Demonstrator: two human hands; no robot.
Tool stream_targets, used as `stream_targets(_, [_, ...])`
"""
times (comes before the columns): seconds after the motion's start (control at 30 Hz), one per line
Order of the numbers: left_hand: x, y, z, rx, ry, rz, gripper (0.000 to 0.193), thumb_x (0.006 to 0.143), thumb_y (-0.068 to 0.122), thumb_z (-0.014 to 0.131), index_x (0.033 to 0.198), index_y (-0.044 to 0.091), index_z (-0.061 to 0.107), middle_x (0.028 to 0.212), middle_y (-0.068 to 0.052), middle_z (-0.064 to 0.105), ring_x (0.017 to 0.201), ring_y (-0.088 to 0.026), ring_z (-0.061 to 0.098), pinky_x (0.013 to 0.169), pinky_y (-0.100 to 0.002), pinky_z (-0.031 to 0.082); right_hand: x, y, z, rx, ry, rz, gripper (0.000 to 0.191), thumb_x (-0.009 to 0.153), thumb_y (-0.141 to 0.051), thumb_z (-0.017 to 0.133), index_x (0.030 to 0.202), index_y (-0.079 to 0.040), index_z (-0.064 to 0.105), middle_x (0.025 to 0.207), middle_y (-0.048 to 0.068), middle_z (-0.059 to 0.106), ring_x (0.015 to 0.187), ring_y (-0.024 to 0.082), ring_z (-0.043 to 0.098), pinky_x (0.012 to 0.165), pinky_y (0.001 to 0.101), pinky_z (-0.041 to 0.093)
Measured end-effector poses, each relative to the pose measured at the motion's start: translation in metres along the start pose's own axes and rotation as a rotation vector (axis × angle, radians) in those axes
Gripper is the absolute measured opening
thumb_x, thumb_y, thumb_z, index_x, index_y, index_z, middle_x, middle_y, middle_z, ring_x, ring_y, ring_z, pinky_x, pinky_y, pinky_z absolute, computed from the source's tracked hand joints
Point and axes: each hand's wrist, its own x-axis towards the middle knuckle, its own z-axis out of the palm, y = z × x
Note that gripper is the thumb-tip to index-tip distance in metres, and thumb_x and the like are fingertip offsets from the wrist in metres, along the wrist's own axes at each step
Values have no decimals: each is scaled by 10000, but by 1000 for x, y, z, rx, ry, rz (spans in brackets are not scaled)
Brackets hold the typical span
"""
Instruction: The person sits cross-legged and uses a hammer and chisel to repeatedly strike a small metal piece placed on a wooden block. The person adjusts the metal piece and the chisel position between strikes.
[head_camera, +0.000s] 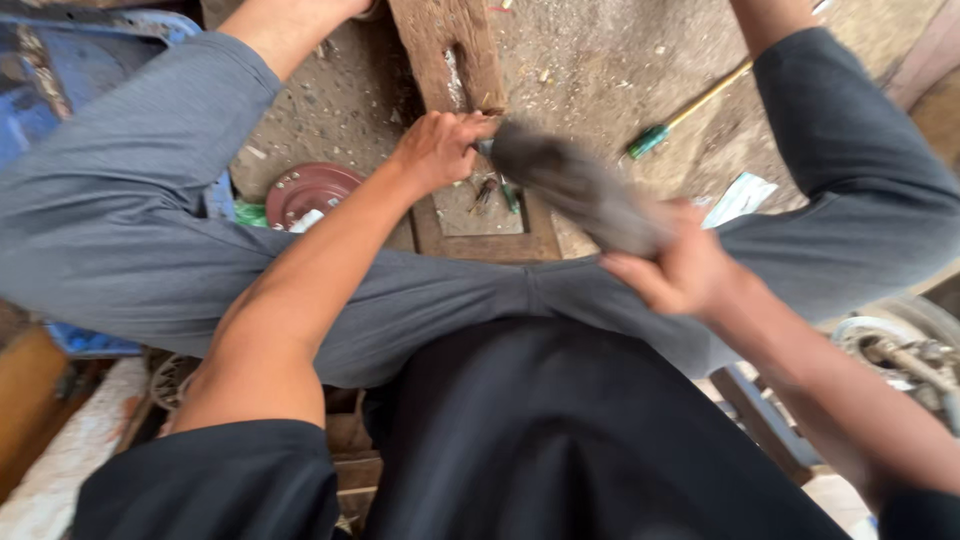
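Note:
I sit with knees spread in grey trousers, looking down at a dirt floor. My left hand (437, 148) is closed around something small held against a worn wooden block (452, 52); what it grips is hidden by the fingers. My right hand (680, 268) grips a dark, motion-blurred tool (575, 185), likely a hammer, whose head end is close to my left hand. A wooden frame (487, 245) lies on the ground below, with small tools (495, 193) inside it.
A green-handled screwdriver (665, 128) lies on the floor at upper right. A red round metal disc (310, 190) sits at left, a blue container (55, 70) at far left. A wheel-like metal part (900, 345) is at right. A white paper scrap (742, 197) lies nearby.

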Motion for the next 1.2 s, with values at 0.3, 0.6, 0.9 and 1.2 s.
stream_targets(0.3, [2,0,5,58,-33,13,495,758,44,693,1251,-3,668,1119,-189,755,826,-348,735,711,-449,601,2,23,-12,19,-93,-71,366,924,-363,669,1025,-13,628,647,179,627,583,349,627,588,445,494])
stream_targets(0.6, [3,5,1,-6,-193,-118,459,866,-24,636,1315,60,675,1066,-182,752,826,-268,751,695,-378,632,3,20,-19,112,-78,20,478,870,-361,640,1112,51,620,598,123,638,498,247,649,492,394,503])
stream_targets(0.9, [-8,-4,12,41,-19,37,520,765,-19,687,1284,-3,687,1296,-220,688,912,-304,747,742,-402,625,2,34,-13,43,-118,64,373,858,-358,671,969,-2,645,589,160,640,532,287,661,546,408,514])
stream_targets(1.2, [-12,4,9,25,43,39,452,775,-26,667,1212,80,716,1200,-158,746,906,-314,754,792,-408,629,9,35,-2,32,-148,39,427,861,-415,687,1058,-37,658,678,217,664,659,406,671,607,445,522])
